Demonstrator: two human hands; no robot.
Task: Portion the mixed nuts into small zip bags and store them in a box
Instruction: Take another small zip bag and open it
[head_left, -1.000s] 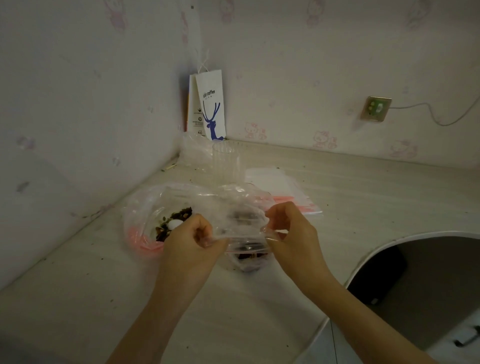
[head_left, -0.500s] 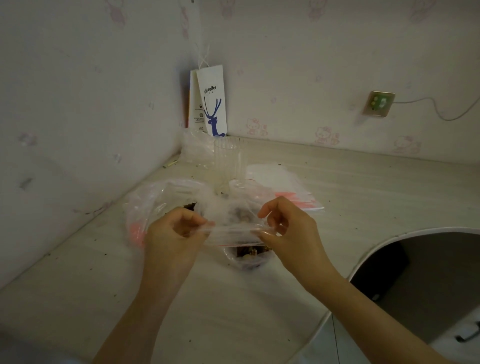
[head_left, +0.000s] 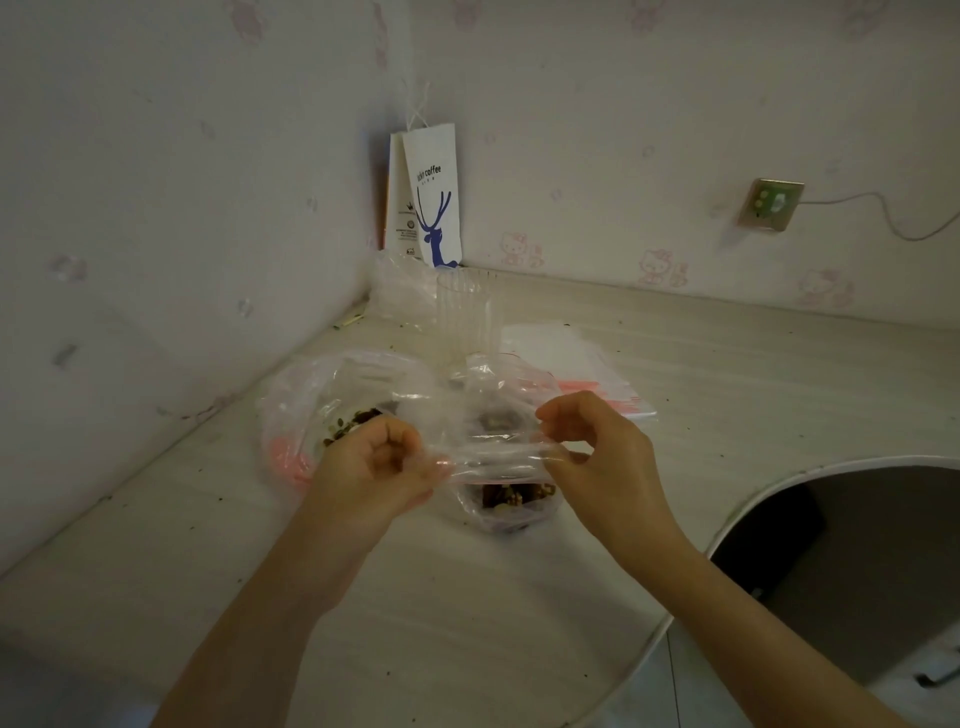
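A small clear zip bag (head_left: 496, 457) with dark mixed nuts in its bottom hangs just above the pale table (head_left: 467, 597). My left hand (head_left: 376, 467) pinches the left end of its top edge. My right hand (head_left: 597, 452) pinches the right end, and the top strip is stretched flat between them. Behind my left hand lies a large clear bag (head_left: 322, 405) with a pink zip strip, holding more nuts.
A stack of flat zip bags (head_left: 587, 364) with pink strips lies behind my right hand. A clear plastic cup (head_left: 465, 312) and crumpled plastic (head_left: 400, 288) stand near the corner, with a white paper coffee bag (head_left: 431, 202) against the wall. The table edge curves away at right.
The small bag's mouth was open and loose a second ago; both hands have moved apart and pulled its top edge into a flat strip.
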